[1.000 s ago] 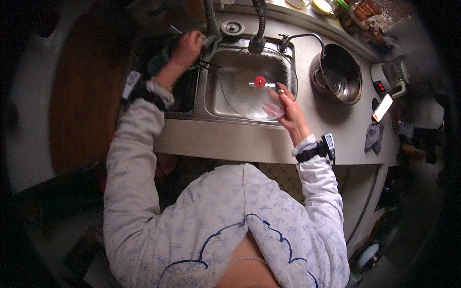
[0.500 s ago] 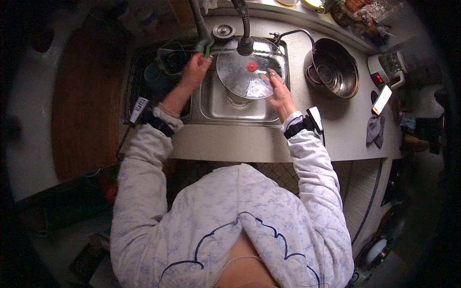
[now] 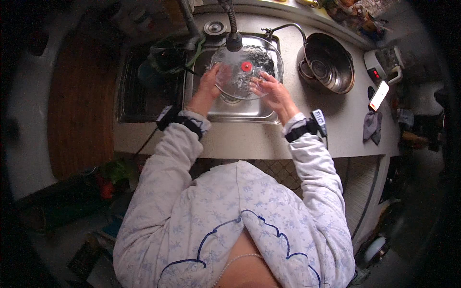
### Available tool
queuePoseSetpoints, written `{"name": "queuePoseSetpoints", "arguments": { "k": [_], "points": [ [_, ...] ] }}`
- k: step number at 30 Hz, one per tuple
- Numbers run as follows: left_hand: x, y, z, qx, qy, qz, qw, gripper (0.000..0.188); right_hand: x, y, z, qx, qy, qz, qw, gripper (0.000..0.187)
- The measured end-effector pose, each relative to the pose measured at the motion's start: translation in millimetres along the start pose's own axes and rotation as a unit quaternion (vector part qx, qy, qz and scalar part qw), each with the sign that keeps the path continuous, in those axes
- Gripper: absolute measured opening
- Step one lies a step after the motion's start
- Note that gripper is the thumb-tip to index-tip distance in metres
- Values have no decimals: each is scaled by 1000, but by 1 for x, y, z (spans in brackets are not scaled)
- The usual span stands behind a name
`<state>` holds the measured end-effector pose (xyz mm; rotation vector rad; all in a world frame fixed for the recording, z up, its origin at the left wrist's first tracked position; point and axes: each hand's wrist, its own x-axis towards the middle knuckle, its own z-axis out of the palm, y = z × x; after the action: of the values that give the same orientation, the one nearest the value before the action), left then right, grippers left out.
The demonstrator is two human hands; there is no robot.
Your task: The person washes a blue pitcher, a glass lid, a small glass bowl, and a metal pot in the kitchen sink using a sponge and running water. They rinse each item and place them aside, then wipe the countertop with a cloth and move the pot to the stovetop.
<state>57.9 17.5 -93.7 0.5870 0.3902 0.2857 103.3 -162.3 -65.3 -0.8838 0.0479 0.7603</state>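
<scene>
Over the sink, both my hands hold a round, clear glass pot lid with a red disc at its middle. My left hand grips the lid's left edge, partly seen through the glass. At the lower right edge, my right hand grips it, with fingers behind the glass. Directly above the lid hangs the faucet head on a coiled hose. Water appears to spread over the wet glass. Below is the stainless steel sink basin, partly covered by the lid.
A large dark metal pot stands right of the sink, near a thin curved tap. Farther right are a white appliance, a lit phone and a grey cloth. A round drain strainer lies behind the sink.
My left hand has come down from the green item near the faucet and taken hold of the lid's left side. My right hand has stayed on the lid.
</scene>
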Motion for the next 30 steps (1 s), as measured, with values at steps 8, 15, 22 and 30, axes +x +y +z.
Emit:
{"name": "queuePoseSetpoints", "arguments": {
  "k": [8,15,22,30],
  "points": [
    [13,-12,-1,-64,7,20,998,20,-1,-1,-11,-57,-36,61,996,37],
    [13,-23,-9,-69,26,-67,995,15,-6,-7,-4,-63,-42,137,988,37],
    [5,-19,-6,-96,23,-89,991,16,-12,0,-2,-46,-48,123,990,51],
    [7,-17,-20,-95,8,-98,991,15,-15,-7,5,-22,-33,138,990,55]
  ]
}}
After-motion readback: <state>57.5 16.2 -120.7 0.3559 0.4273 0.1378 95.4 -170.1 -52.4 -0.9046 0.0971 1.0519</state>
